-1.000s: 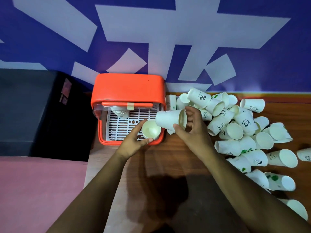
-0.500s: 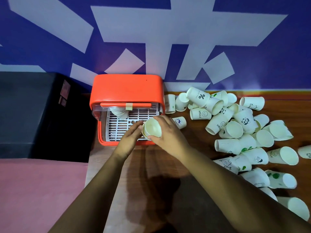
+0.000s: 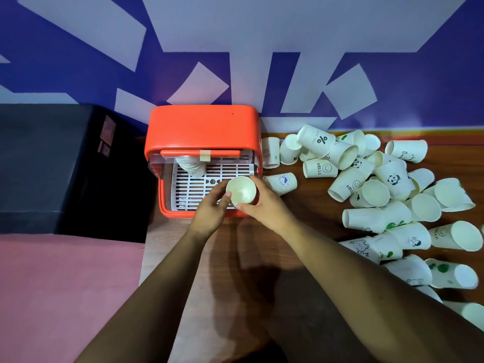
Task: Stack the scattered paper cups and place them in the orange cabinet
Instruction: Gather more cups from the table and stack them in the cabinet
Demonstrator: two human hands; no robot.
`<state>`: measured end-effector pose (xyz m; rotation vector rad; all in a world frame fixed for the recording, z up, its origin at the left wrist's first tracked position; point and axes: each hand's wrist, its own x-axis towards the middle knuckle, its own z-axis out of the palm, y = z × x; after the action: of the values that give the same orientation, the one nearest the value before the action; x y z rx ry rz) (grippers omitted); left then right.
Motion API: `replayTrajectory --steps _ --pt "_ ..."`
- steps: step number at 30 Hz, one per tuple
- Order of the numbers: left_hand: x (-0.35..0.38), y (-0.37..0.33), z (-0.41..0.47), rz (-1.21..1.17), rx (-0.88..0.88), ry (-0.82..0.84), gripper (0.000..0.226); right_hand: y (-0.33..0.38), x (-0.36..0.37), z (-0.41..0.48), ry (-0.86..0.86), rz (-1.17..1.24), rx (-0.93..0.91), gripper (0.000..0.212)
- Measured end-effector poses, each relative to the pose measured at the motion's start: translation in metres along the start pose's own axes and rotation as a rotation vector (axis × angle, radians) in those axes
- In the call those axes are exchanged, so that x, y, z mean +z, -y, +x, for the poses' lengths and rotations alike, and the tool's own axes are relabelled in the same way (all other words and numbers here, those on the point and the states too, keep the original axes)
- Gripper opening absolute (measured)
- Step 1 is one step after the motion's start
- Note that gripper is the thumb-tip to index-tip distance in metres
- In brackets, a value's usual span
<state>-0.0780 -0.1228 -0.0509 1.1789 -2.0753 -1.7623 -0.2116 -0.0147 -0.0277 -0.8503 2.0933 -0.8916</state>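
Note:
An orange cabinet (image 3: 201,127) stands open against the wall, showing a white slatted rack (image 3: 193,184). A stack of paper cups (image 3: 190,165) sits at the rack's back left. Over the rack's front right corner an upright stack of white paper cups (image 3: 241,190) is gripped by both hands. My left hand (image 3: 210,209) holds its left side with thumb and fingers. My right hand (image 3: 262,203) wraps round its right side. Several loose paper cups (image 3: 372,179) lie scattered on the wooden table to the right, and one single cup (image 3: 281,182) lies just beside the cabinet.
A black box (image 3: 52,163) stands left of the cabinet, with a pink surface (image 3: 65,292) below it. The blue and white wall (image 3: 262,48) runs behind. The wooden table (image 3: 301,224) carries my arms' shadows in front of the cabinet.
My right hand brought a cup from the pile to the left and set it into the one held by my left hand. Both hands now hold the stack together.

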Motion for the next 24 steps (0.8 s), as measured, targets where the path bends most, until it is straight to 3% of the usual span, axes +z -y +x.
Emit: replayTrajectory --steps 3,5,7,12,16,19,22,24 --pt "0.002 -0.007 -0.011 0.031 -0.036 -0.158 0.042 -0.008 -0.014 -0.015 -0.003 0.051 0.005 0.083" --pt "0.004 -0.016 -0.026 0.104 0.026 -0.262 0.03 -0.02 -0.032 -0.037 -0.034 0.045 0.026 0.072" --pt "0.014 -0.024 -0.044 0.149 0.113 -0.258 0.021 -0.038 -0.056 -0.063 -0.114 -0.019 0.047 0.059" --pt "0.071 -0.044 -0.057 0.207 0.278 0.099 0.014 -0.096 -0.118 -0.116 -0.292 -0.197 0.103 0.043" --pt "0.142 -0.059 -0.046 0.301 0.265 0.294 0.01 -0.133 -0.167 -0.135 -0.424 -0.286 0.187 0.039" --pt "0.207 -0.063 -0.038 0.413 0.247 0.419 0.031 -0.156 -0.199 -0.143 -0.456 -0.297 0.266 0.042" --pt "0.265 -0.059 -0.034 0.561 0.263 0.598 0.072 -0.177 -0.22 -0.151 -0.441 -0.267 0.33 0.044" --pt "0.288 -0.047 -0.035 0.709 0.279 0.659 0.079 -0.187 -0.223 -0.156 -0.42 -0.274 0.322 0.044"
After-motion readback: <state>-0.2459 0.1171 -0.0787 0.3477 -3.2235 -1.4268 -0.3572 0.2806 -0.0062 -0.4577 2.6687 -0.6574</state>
